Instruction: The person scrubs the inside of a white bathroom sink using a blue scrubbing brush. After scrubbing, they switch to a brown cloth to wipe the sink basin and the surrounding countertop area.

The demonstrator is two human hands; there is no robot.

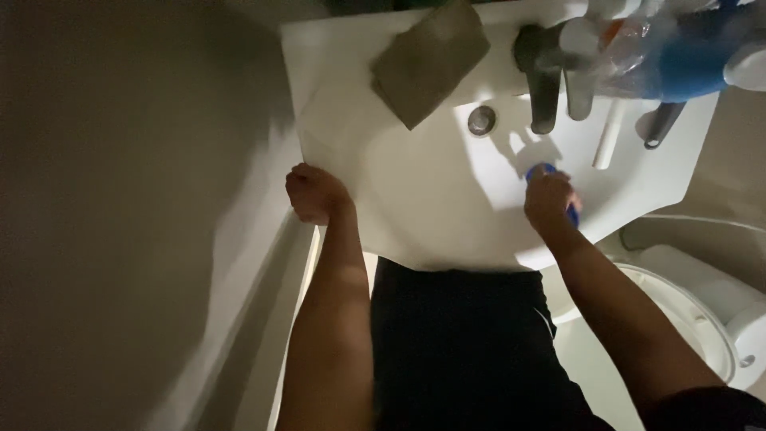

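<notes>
We see one package: a crinkly clear plastic bag (638, 40) with something blue inside, at the back right of the white sink (415, 207). We see no labels, signs or screens.

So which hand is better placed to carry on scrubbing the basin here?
Probably the right hand: it grips the blue scrubber inside the sink, near the drain. The left hand rests closed on the sink's outer edge.

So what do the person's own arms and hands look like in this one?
Both forearms are bare, with no watch, bracelet, ring or glove visible on the left hand or the right hand. A dark sleeve edge shows high on the right arm; the left arm shows no sleeve in view. The dim light hides finer detail.
</notes>
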